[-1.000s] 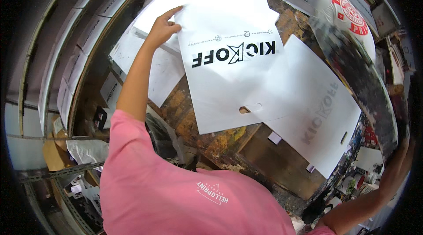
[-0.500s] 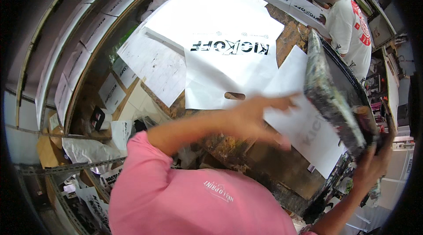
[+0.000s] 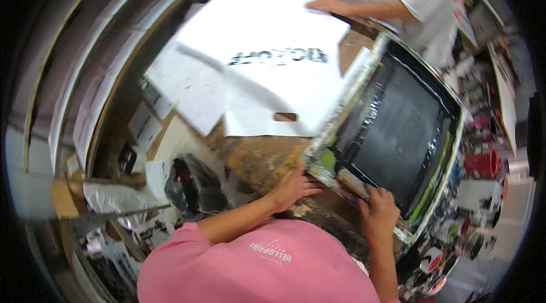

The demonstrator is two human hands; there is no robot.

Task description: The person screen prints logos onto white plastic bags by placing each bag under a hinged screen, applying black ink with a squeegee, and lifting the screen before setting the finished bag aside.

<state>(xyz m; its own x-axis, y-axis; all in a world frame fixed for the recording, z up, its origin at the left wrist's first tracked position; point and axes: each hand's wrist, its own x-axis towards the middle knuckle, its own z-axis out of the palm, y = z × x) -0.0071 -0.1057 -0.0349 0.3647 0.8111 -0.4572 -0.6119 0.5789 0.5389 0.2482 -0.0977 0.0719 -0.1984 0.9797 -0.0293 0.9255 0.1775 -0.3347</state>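
Observation:
A screen-printing frame [image 3: 348, 98] with a dark mesh lies low over the right side of the worktable. My left hand [image 3: 291, 190] is at its near left corner, fingers stretched out against the edge. Inside the near end of the frame is a squeegee [image 3: 352, 182] with a wooden handle, and my right hand [image 3: 380, 212] is closed on it. Green ink [image 3: 328, 159] marks the frame's corner. White bags [image 3: 261, 92] with black lettering and a cut-out handle are stacked left of the frame; the frame covers whatever lies beneath it.
A co-worker's hand [image 3: 330, 5] rests on the far edge of the bag stack. Shelves [image 3: 108, 70] with printed white bags line the left. Ink containers, among them a red tub [image 3: 482, 164], crowd the right. A black plastic bag [image 3: 196, 183] sits below the table's left edge.
The frame has come down from its raised tilt to lie over the table. My left hand moved to its corner, my right hand to the squeegee. The co-worker's hand has reached onto the bags.

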